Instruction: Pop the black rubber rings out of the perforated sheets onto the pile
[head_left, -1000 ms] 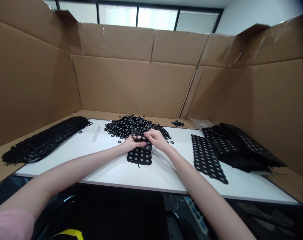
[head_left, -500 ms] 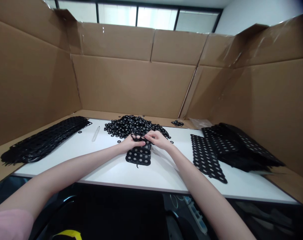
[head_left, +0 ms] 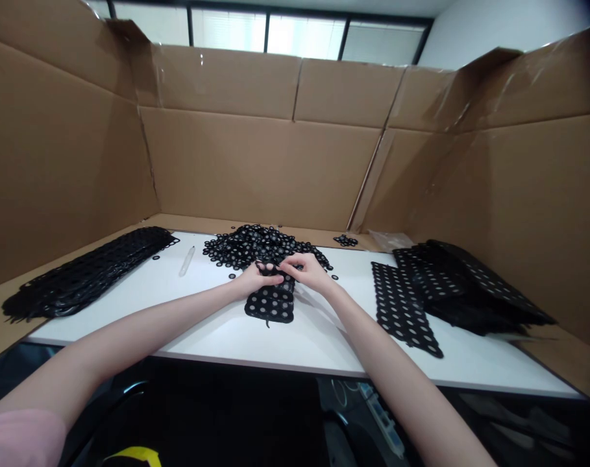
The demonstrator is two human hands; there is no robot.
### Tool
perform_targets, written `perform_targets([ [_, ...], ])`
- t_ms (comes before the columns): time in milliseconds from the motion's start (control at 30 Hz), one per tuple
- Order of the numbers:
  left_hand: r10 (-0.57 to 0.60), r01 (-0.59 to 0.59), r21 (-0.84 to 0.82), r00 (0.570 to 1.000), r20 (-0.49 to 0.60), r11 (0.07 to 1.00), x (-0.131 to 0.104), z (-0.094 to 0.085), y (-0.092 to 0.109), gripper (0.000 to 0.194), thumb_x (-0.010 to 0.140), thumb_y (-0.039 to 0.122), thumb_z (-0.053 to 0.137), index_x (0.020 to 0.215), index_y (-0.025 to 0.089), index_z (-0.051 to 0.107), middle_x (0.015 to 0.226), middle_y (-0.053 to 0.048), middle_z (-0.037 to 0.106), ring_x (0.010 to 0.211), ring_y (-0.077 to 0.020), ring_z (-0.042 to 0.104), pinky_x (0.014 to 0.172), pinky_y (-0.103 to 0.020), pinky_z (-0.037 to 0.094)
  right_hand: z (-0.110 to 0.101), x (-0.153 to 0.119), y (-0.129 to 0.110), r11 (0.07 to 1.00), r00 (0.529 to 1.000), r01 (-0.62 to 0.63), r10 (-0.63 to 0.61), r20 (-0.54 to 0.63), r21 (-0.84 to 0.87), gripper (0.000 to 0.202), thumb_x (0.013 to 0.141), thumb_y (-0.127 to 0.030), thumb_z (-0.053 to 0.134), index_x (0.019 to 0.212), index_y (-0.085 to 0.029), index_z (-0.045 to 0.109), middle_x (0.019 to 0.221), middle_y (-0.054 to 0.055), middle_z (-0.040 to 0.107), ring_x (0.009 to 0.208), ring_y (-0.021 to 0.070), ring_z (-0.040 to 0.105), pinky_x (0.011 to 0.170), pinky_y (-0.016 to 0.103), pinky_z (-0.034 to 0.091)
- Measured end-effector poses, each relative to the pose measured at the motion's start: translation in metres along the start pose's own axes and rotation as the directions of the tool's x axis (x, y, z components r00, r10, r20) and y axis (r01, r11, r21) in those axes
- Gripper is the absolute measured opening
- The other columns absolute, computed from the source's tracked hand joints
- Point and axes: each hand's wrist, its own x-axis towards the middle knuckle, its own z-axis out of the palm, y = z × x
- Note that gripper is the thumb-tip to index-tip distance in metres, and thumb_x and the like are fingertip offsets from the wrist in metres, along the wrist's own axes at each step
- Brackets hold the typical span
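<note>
Black dotted sheet [head_left: 270,306] held over the middle of a white tabletop [head_left: 314,344]

The left hand [head_left: 250,280] grips the sheet at its upper left, thumb laid across the front and the other fingers mostly hidden behind. The right hand [head_left: 308,271] meets it at the upper edge, thumb and forefinger drawn together; whether they pinch the sheet itself or something small is too fine to tell. Below the hands, the sheet hangs toward the near edge of the tabletop, rows of pale round spots showing and a thin tag [head_left: 268,323] at its bottom edge.

Just beyond the hands lies a wide heap of small black rings [head_left: 256,243], with a few strays around it and a small cluster of rings [head_left: 346,240] farther right. Left of the heap rests a clear pen-like tool [head_left: 186,261]; at the far left is a long stack of black perforated sheets [head_left: 95,269]. On the right, a single spotted sheet [head_left: 404,308] lies against a loose pile of spotted sheets [head_left: 450,279], near a piece of clear plastic [head_left: 389,240]. Cardboard walls [head_left: 265,168] enclose the tabletop at the back and both sides.
</note>
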Motion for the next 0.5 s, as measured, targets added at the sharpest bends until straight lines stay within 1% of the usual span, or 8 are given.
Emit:
perform_targets([
  [67, 0.003, -0.003, 0.025, 1.000, -0.004, 1.000, -0.001, 0.001, 0.002, 0.023, 0.064, 0.031, 0.074, 0.074, 0.012, 0.068, 0.072, -0.003, 0.066, 0.070, -0.0155, 0.059, 0.070, -0.027, 0.043, 0.000, 0.000, -0.003, 1.000, 1.000, 0.000, 0.000, -0.014, -0.022, 0.027, 0.080, -0.033, 0.051, 0.063, -0.018, 0.065, 0.061, 0.001, 0.062, 0.060, 0.0121, 0.051, 0.061, 0.024, 0.034],
  [100, 0.003, -0.002, 0.032, 1.000, -0.012, 0.999, -0.001, 0.002, 0.003, 0.022, 0.063, 0.031, 0.074, 0.071, 0.012, 0.067, 0.070, -0.003, 0.065, 0.069, -0.0150, 0.059, 0.069, -0.027, 0.043, 0.001, 0.001, -0.003, 1.000, 0.999, -0.016, 0.015, -0.031, -0.020, 0.027, 0.079, -0.031, 0.051, 0.061, -0.017, 0.065, 0.059, 0.001, 0.062, 0.059, 0.0119, 0.051, 0.060, 0.024, 0.034],
  [167, -0.002, 0.003, 0.030, 0.999, -0.032, 1.000, -0.002, 0.004, 0.005, 0.023, 0.062, 0.030, 0.075, 0.072, 0.012, 0.067, 0.070, -0.003, 0.065, 0.068, -0.0146, 0.058, 0.069, -0.027, 0.042, 0.002, 0.002, 0.000, 0.997, 0.994, -0.071, 0.072, -0.084, 0.012, 0.027, 0.078, -0.027, 0.050, 0.057, -0.017, 0.064, 0.055, 0.001, 0.061, 0.054, 0.0116, 0.050, 0.056, 0.023, 0.034],
  [267, 0.001, -0.001, 0.007, 1.000, -0.029, 1.000, -0.001, 0.005, 0.008, 0.024, 0.062, 0.029, 0.075, 0.075, 0.011, 0.067, 0.074, -0.004, 0.066, 0.070, -0.0147, 0.058, 0.072, -0.027, 0.042, 0.006, 0.005, 0.008, 0.985, 0.970, -0.142, 0.158, -0.182, 0.100, 0.024, 0.075, -0.025, 0.049, 0.058, -0.017, 0.065, 0.056, 0.001, 0.062, 0.054, 0.0126, 0.052, 0.053, 0.023, 0.035],
  [367, 0.006, -0.006, -0.016, 1.000, -0.014, 1.000, 0.001, 0.004, 0.006, 0.024, 0.063, 0.031, 0.074, 0.074, 0.011, 0.067, 0.073, -0.004, 0.066, 0.069, -0.0148, 0.059, 0.072, -0.028, 0.042, 0.010, 0.009, 0.015, 0.974, 0.951, -0.152, 0.190, -0.243, 0.168, 0.023, 0.074, -0.027, 0.050, 0.058, -0.018, 0.065, 0.057, 0.001, 0.064, 0.055, 0.0140, 0.055, 0.054, 0.023, 0.038],
  [500, -0.001, -0.001, -0.067, 0.999, -0.036, 0.998, 0.003, 0.002, 0.000, 0.026, 0.061, 0.032, 0.075, 0.074, 0.011, 0.067, 0.073, -0.004, 0.067, 0.069, -0.0157, 0.059, 0.073, -0.029, 0.043, 0.015, 0.014, 0.020, 0.968, 0.934, -0.155, 0.209, -0.290, 0.199, 0.022, 0.072, -0.028, 0.051, 0.059, -0.018, 0.064, 0.061, 0.002, 0.067, 0.059, 0.0166, 0.060, 0.057, 0.025, 0.042],
])
